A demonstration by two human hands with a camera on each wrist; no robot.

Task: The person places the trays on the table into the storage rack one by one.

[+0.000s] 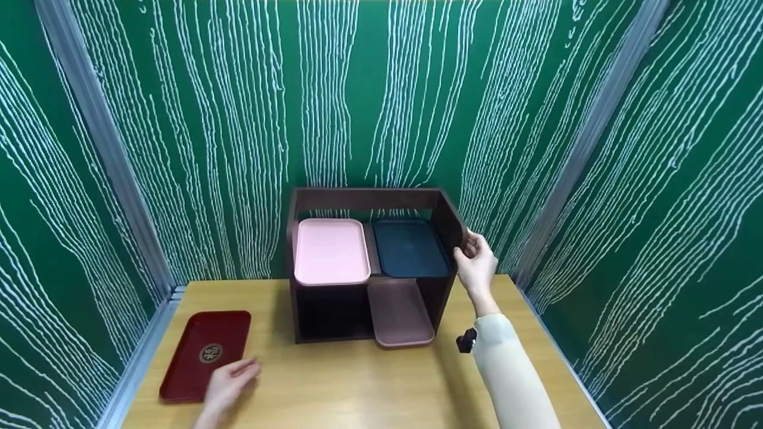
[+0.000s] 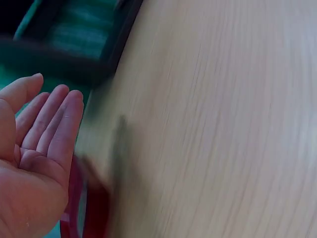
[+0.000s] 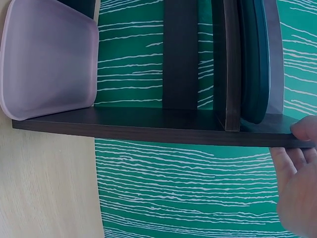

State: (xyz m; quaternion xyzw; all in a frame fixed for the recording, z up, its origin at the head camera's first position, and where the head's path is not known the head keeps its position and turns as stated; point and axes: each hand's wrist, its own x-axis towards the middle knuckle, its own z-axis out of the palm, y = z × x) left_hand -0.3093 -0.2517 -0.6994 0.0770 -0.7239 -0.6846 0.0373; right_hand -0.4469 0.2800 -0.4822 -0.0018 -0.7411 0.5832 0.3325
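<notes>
A dark brown two-level shelf (image 1: 368,198) stands on the table. My right hand (image 1: 478,262) grips the top edge of its right side panel, thumb on the inner face and fingers outside, as the right wrist view shows. On the upper level lie a pink tray (image 1: 332,251) at the left and a dark blue-green tray (image 1: 411,247) at the right. A mauve tray (image 1: 401,313) sits in the lower right compartment, its front edge poking out. My left hand (image 1: 229,384) holds nothing, its fingers extended, beside a dark red tray (image 1: 205,354) with a round gold emblem.
The wooden table (image 1: 357,387) reaches to green walls (image 1: 369,107) with white wavy lines at the back and sides. Grey metal posts (image 1: 113,137) frame the corners. A small black device (image 1: 467,341) is strapped at my right wrist.
</notes>
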